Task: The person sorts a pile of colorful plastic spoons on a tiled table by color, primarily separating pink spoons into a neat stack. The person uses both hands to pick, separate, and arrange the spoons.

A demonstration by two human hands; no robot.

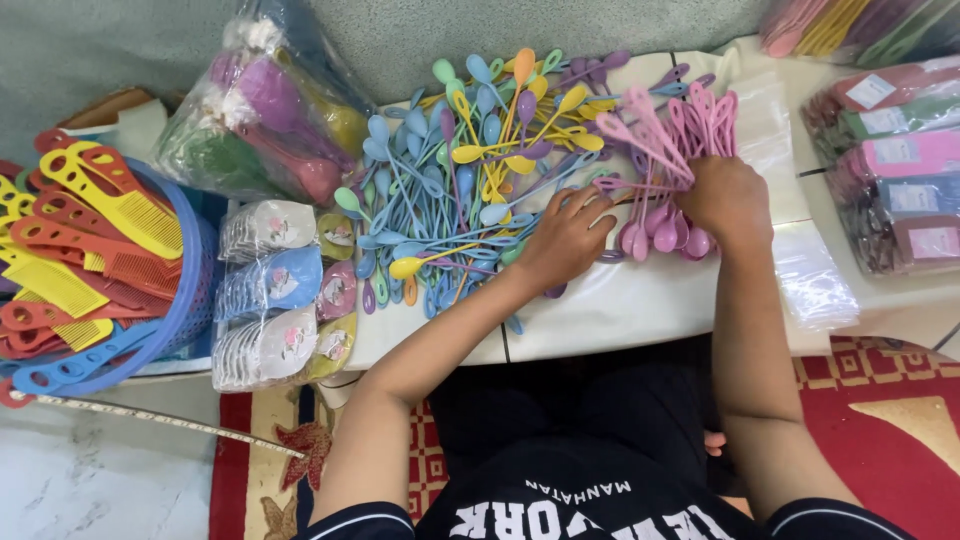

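Observation:
My right hand grips a bunch of pink plastic spoons, their bowls hanging below my fist and handles fanning up. My left hand rests with fingers spread on the edge of a big loose pile of blue, yellow, green and purple plastic spoons, touching a few of them but holding none. Both hands are over a white tabletop.
A blue basket full of red and yellow combs sits at left. Beside it lie packs of small mirrors and a bag of coloured brushes. Clear plastic sleeves and wrapped packs lie at right. A red rug is below.

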